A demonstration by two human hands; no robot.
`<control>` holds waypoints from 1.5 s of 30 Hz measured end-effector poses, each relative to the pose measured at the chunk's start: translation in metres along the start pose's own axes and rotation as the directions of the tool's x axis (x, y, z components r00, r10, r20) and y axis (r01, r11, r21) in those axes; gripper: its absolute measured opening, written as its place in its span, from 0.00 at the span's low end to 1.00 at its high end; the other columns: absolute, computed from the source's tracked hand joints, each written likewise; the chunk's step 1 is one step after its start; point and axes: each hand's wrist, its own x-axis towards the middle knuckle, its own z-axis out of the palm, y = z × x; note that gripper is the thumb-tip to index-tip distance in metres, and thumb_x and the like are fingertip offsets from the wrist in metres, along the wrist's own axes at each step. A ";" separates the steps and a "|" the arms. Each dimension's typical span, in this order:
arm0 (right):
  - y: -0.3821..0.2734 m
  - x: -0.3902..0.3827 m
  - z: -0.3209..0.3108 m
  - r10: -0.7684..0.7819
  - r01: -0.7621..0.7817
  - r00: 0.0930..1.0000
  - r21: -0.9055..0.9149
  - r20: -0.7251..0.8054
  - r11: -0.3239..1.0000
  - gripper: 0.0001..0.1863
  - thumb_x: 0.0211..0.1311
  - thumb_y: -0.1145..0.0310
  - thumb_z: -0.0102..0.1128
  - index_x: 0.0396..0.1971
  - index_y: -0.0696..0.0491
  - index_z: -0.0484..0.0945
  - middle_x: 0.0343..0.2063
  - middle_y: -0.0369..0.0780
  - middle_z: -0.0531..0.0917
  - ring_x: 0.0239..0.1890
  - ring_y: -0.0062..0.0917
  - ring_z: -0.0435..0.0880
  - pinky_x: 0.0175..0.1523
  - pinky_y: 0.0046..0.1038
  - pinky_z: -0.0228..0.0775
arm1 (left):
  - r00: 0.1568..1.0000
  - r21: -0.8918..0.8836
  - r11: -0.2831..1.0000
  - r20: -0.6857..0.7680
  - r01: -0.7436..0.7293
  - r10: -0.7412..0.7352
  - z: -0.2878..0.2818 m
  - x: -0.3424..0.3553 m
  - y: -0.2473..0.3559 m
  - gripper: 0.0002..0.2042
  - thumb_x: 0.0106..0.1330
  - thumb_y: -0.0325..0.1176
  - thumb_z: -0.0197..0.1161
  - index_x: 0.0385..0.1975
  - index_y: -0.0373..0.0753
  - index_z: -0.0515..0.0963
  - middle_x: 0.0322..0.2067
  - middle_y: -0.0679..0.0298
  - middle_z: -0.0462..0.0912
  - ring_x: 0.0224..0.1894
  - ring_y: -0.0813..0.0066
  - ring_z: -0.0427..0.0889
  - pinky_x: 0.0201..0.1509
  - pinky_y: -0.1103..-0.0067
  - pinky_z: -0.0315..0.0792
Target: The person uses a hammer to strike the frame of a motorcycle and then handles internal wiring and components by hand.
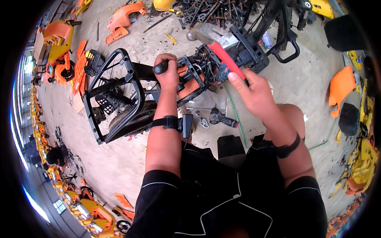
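Observation:
My left hand [166,73] is closed around a black rounded handle [160,68]; the other end of that tool is hidden. It is held over a black scooter frame [137,71] lying across the floor, close to its orange-and-black middle section with exposed wires [201,59]. In my right hand [254,92] is a hammer with a red handle [227,59]. Its blurred grey head [194,35] points away from me, above the frame. Just under the red handle shows a teal and black object [222,73], partly covered.
A black cordless power tool [222,118] lies on the floor near my knees, beside a green strip [237,115]. Dark metal parts [214,12] are heaped at the far side. Orange panels [123,18] lie far left, and another orange panel [341,87] lies right.

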 end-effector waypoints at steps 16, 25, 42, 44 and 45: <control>-0.080 -0.038 0.045 -0.591 0.591 0.806 -0.069 0.019 0.804 0.14 0.69 0.62 0.55 0.27 0.56 0.74 0.18 0.38 0.75 0.18 0.28 0.73 0.25 0.29 0.64 | 0.994 0.149 0.989 -0.100 -0.019 0.034 -0.011 -0.003 0.006 0.02 0.53 0.24 0.60 0.25 0.37 0.74 0.20 0.63 0.76 0.25 0.76 0.75 0.32 0.77 0.71; -0.142 -0.044 0.046 -0.342 0.352 0.935 -0.360 0.092 0.864 0.18 0.71 0.56 0.54 0.37 0.58 0.76 0.15 0.32 0.72 0.19 0.14 0.69 0.24 0.22 0.61 | 0.996 0.160 0.987 -0.091 0.012 0.003 -0.015 -0.004 -0.001 0.04 0.54 0.25 0.61 0.25 0.36 0.73 0.21 0.61 0.75 0.26 0.74 0.76 0.34 0.76 0.72; -0.076 -0.013 0.013 -0.284 0.276 0.957 -0.119 -0.059 0.954 0.15 0.67 0.60 0.60 0.31 0.57 0.75 0.15 0.38 0.67 0.20 0.17 0.63 0.25 0.25 0.61 | 0.998 0.150 0.989 -0.060 0.015 -0.006 -0.006 -0.003 0.010 0.01 0.55 0.23 0.58 0.25 0.37 0.74 0.23 0.68 0.77 0.28 0.81 0.75 0.35 0.81 0.71; -0.033 0.000 0.012 -0.187 0.188 0.977 -0.007 -0.102 0.982 0.15 0.67 0.59 0.60 0.32 0.58 0.77 0.15 0.36 0.69 0.20 0.16 0.63 0.26 0.24 0.61 | 0.996 0.128 0.989 -0.038 0.080 -0.076 -0.007 -0.005 -0.005 0.03 0.58 0.22 0.57 0.26 0.38 0.75 0.24 0.70 0.77 0.27 0.85 0.73 0.32 0.84 0.69; -0.008 0.005 0.013 -0.135 0.141 0.983 0.037 -0.127 0.989 0.15 0.67 0.59 0.60 0.32 0.58 0.77 0.15 0.36 0.69 0.21 0.15 0.64 0.26 0.23 0.61 | 0.992 0.109 0.986 -0.031 0.129 -0.126 -0.002 -0.007 0.002 0.03 0.58 0.21 0.57 0.26 0.38 0.75 0.24 0.69 0.77 0.27 0.85 0.74 0.33 0.84 0.69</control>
